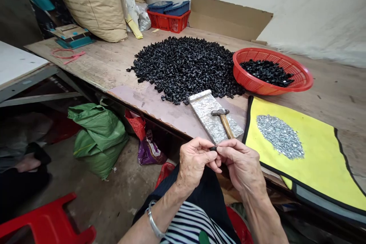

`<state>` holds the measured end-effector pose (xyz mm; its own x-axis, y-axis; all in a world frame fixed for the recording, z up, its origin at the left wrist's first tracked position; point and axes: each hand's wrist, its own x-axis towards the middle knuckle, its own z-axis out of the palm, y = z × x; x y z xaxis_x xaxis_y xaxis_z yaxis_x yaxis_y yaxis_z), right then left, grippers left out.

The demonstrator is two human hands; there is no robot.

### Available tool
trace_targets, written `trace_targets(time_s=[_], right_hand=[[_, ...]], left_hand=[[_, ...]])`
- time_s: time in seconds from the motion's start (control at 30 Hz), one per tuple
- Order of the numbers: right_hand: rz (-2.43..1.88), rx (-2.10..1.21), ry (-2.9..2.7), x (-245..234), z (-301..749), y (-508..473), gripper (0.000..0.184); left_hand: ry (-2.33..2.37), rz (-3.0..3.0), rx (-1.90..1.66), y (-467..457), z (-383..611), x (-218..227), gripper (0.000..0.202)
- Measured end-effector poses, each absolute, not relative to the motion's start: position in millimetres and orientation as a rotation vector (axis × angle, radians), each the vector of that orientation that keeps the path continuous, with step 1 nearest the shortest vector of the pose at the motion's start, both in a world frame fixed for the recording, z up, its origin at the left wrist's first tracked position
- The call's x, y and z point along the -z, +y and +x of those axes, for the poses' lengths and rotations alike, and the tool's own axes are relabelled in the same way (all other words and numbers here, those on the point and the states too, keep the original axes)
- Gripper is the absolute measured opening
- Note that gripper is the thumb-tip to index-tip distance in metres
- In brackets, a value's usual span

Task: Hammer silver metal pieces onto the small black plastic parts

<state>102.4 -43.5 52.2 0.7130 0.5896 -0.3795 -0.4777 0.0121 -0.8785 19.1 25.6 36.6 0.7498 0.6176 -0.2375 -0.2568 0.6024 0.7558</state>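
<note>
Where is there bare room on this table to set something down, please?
Bare wood shows on the table right of the red basket, above the yellow mat, and left of the black pile. It is crowded in front, where the stone slab and hammer sit between pile and mat.

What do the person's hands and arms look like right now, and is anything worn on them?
The left hand and right hand are bare, without gloves, and the forearms show no sleeves. A silver-coloured metal bangle circles the left wrist. A dark-and-white striped top shows below the arms.
</note>
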Motion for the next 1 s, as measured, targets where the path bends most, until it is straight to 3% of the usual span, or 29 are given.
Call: trace_targets(time_s=[0.43,0.6,0.7,0.83,1.0], right_hand=[[-1.411,-0.768,-0.162,-45,99,-44,0.015],[-1.595,-0.789,-0.341,-50,111,-48,0.028],[-1.84,-0.58,-0.465,-55,127,-53,0.039],[-2.268,-0.107,-0.719,-53,151,-56,0.03],[-2.175,-0.606,-0.46,-45,162,-50,0.02]], left_hand=[[0.542,0.687,-0.475,28,22,-32,0.014],[0.569,0.685,-0.47,34,24,-31,0.015],[0.583,0.694,-0.486,41,28,-34,0.016],[0.622,0.762,-0.517,52,39,-33,0.016],[0.735,0.884,-0.546,63,58,-25,0.012]])
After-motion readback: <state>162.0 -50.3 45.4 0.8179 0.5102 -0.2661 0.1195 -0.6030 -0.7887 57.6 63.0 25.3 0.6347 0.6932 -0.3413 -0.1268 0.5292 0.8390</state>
